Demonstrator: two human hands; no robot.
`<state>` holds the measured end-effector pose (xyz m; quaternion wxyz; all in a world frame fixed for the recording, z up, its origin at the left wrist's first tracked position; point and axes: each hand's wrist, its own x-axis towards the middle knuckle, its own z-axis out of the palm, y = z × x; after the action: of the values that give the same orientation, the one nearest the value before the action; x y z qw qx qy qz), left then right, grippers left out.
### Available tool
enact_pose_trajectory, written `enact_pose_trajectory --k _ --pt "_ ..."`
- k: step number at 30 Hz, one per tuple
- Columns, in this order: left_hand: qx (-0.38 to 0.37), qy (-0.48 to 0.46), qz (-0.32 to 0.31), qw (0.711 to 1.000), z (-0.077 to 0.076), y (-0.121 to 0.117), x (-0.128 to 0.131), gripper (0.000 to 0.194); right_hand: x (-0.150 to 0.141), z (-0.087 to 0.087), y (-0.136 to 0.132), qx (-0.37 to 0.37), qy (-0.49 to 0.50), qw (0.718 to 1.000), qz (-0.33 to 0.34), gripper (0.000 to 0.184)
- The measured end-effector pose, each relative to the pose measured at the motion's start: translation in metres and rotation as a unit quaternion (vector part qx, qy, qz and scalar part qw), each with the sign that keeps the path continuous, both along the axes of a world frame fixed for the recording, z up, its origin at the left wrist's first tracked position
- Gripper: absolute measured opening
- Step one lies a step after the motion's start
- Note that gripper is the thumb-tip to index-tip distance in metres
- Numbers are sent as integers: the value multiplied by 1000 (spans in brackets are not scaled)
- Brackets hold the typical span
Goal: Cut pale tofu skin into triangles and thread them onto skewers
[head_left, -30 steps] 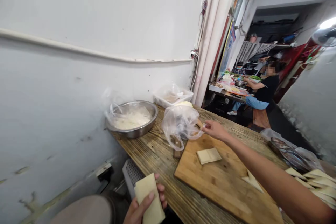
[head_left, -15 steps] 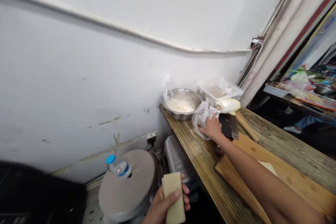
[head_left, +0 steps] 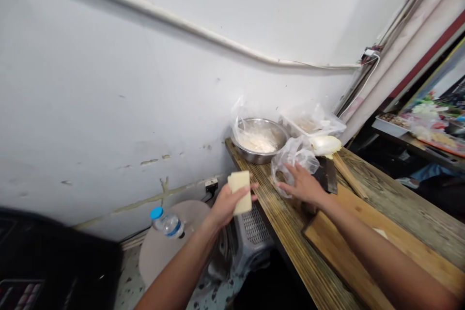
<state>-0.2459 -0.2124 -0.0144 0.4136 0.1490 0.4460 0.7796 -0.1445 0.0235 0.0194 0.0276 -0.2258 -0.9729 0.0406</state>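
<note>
My left hand is closed on a pale yellow stack of thin sheets and holds it up beside the edge of the wooden table. My right hand lies with fingers spread on a clear plastic bag on the table. Just right of that hand a cleaver rests at the far end of the wooden cutting board. Behind the bag stands a metal bowl lined with plastic and holding white stuff.
A white tray in plastic and a pale vegetable sit by the wall. Below the table are a grey crate and a round lid with a water bottle on it. A food stall shows at right.
My left hand rose with the stack from low down to table height. My right hand moved from the board's far end onto the plastic bag. The view swung left and down.
</note>
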Motion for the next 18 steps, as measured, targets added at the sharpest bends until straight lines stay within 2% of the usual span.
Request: enact_pose_trajectory --k 3,5,8,11,16,18 --pt "42 -40 98 994 14 64 -37 31 -3 -26 -19 58 -31 998 -9 66" --pt "49 -48 123 990 19 93 -50 23 -2 -39 -26 69 -39 997 9 54" --pt "60 -42 123 990 28 115 -57 21 0 -47 -35 56 -30 995 74 45" --pt "51 -45 109 992 48 128 -62 18 -6 -47 -43 30 -9 992 124 46" --pt "37 -81 100 991 98 162 -70 16 -50 -48 -42 -53 12 992 109 60" --pt "16 -103 99 990 112 173 -67 16 -73 -47 -35 -88 -3 992 90 58"
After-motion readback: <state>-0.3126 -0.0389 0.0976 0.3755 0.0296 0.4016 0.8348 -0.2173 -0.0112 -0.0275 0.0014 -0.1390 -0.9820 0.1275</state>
